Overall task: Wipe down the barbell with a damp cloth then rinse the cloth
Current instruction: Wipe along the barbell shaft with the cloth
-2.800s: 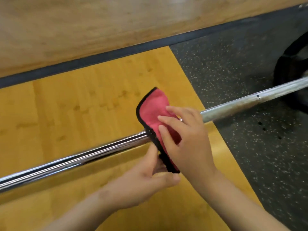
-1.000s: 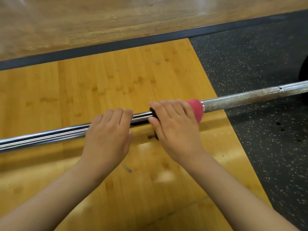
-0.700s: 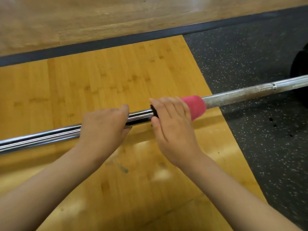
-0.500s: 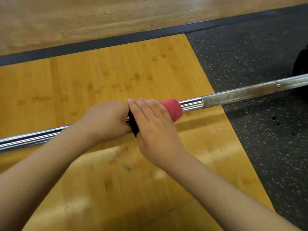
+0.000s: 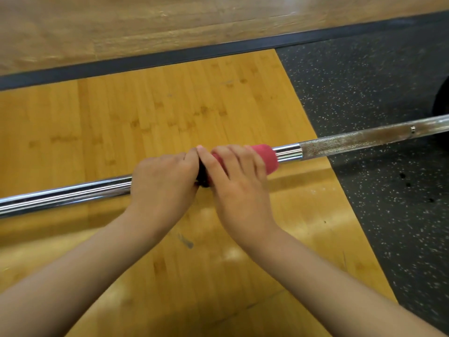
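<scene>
A chrome barbell (image 5: 65, 193) runs from the left edge up to the right edge, above the floor. Its right stretch is knurled and rust-stained. A pink cloth (image 5: 266, 158) with a black hem is wrapped around the shaft near the middle. My right hand (image 5: 237, 183) is closed over the cloth and the bar. My left hand (image 5: 161, 184) grips the bare shaft right beside it, touching the right hand. Most of the cloth is hidden under my fingers.
Below the bar lies a yellow wooden platform (image 5: 145, 117), bordered on the right by black speckled rubber flooring (image 5: 379, 76). A black strip (image 5: 170, 57) runs along the far edge. The dark edge of a weight plate (image 5: 442, 100) shows at the far right.
The cloth went from being held open on the bar to being wrapped around it. My right hand slid the cloth left along the shaft until it met my left hand.
</scene>
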Available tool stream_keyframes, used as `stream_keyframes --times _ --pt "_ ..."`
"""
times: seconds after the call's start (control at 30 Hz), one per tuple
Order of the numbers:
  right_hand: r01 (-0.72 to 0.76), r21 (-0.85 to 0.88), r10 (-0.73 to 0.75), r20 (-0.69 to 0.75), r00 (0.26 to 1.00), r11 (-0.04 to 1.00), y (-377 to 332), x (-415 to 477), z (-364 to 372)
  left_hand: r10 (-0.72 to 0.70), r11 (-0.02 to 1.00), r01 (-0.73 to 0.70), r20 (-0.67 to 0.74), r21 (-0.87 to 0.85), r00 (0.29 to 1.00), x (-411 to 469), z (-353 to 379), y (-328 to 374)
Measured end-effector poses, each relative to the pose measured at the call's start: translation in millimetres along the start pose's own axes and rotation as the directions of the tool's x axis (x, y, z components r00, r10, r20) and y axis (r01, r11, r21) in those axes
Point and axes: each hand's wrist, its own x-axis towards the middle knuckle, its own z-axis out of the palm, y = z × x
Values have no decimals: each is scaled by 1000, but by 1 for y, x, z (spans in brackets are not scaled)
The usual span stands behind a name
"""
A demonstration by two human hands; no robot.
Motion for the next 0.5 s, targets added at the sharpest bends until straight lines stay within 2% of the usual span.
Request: stream_keyframes --times 0.13,0.23,0.3,0.37,0.4,0.47,0.5 --pt "38 -24 -39 -29 999 999 -4 3 3 16 1000 -16 -4 -4 1000 2 -1 -1" --pt "57 -50 -58 -25 998 997 24 -1 -3 37 999 -40 128 14 991 8 -6 -4" --pt "6 -59 -8 -28 1000 998 46 -3 -10 20 995 21 387 -102 922 22 -13 -11" --pt "-28 -60 27 -25 999 998 59 -4 -15 57 949 161 650 -272 758 37 -21 -18" --pt "-36 -44 36 -21 999 998 61 -4 -15 76 922 215 697 -321 713 42 -26 -20" --pt "-51 11 51 -27 998 999 60 -3 -14 45 927 232 701 -295 711 42 -30 -17" --pt "-63 34 64 -37 997 997 58 -3 -13 -17 950 216 654 -225 757 35 -30 -13"
